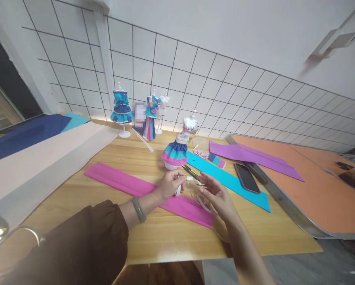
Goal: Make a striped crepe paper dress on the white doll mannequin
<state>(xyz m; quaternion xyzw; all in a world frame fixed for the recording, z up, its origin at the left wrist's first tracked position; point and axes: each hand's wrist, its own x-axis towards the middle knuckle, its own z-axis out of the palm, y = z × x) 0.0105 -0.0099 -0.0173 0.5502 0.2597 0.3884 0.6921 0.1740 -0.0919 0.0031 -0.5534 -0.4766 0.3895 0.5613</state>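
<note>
My left hand (170,185) is closed around a small roll of white tape (178,190), with a short white strip (190,178) reaching from its fingertips to the right. Close beside that strip is my right hand (216,194), its thumb and fingers apart; whether the strip touches them is hard to see. Pale curled strips (205,206) loop below my right fingers. A pink fabric strip (121,182) lies beneath both hands. Just beyond them stand a mini dress form (183,136) in a tiered blue, teal and pink skirt (175,152), and dark scissors with yellow (191,171).
Turquoise fabric (225,174) with a phone (247,178) on it lies at right, purple fabric (254,156) behind. A clear dish (201,146) holds small pieces. Dressed mini forms (122,109) stand by the tiled wall. Pale fabric (61,166) covers the left side; an orange-topped surface (314,190) adjoins right.
</note>
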